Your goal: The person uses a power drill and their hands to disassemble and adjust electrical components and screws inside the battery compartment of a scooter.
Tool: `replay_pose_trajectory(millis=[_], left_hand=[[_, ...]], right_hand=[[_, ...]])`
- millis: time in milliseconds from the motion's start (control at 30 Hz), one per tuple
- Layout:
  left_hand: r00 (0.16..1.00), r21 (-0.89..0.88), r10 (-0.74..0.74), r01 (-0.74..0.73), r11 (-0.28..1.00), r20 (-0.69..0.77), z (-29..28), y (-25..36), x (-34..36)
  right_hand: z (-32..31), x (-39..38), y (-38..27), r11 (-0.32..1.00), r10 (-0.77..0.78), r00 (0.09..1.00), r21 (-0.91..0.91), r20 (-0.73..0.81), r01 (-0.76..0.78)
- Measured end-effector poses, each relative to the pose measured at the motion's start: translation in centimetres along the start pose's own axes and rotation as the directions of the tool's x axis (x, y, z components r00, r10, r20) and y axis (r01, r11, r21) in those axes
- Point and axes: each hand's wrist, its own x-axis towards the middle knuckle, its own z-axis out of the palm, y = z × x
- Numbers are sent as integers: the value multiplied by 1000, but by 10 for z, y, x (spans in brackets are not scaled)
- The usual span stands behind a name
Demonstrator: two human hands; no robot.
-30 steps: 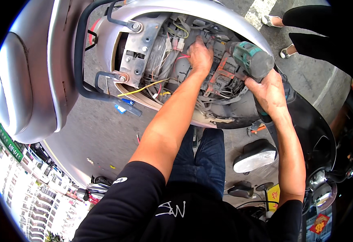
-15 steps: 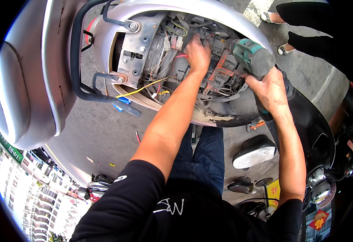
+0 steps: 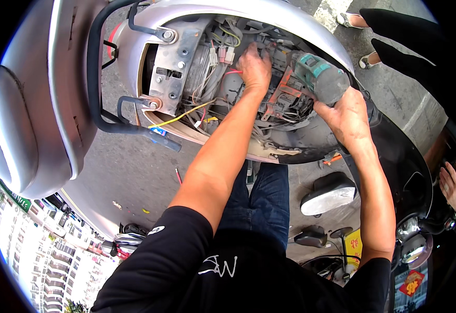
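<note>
Inside the open body of a silver scooter [image 3: 311, 26], my left hand [image 3: 254, 70] reaches among grey electrical parts, beside a red wire and white connectors [image 3: 223, 54]; its fingers are bent on something I cannot make out. My right hand [image 3: 345, 117] grips a green and grey power drill [image 3: 316, 75], whose nose points left into the compartment over an orange bracket [image 3: 282, 91]; its tip is hidden among the parts. A bolted metal plate [image 3: 178, 62], bundled cables and a yellow wire [image 3: 181, 117] lie to the left of my left hand.
A black tubular rail [image 3: 96, 78] and a large silver box [image 3: 35, 104] stand at left. A person's dark-clad legs [image 3: 400, 31] are at upper right, a person's hand [image 3: 452, 188] at the right edge. A pedal-like pad [image 3: 327, 198] and yellow sign [image 3: 352, 245] are below.
The drill has shifted slightly left and my left hand slightly up and left. The other person's hand at the right has come further into view with fingers spread. The view has shifted a little.
</note>
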Motion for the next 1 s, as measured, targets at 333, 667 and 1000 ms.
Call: replay_pose_trajectory(millis=[333, 667, 1000], left_hand=[[997, -77, -69, 72, 994, 42, -8, 8, 6], [978, -44, -122, 131, 990, 172, -9, 12, 18], [981, -25, -64, 69, 997, 182, -13, 8, 18]], right_hand=[[-5, 6, 9, 994, -104, 994, -20, -37, 103], [-9, 3, 18, 996, -84, 995, -18, -44, 84], [-11, 4, 12, 991, -123, 991, -60, -54, 120]])
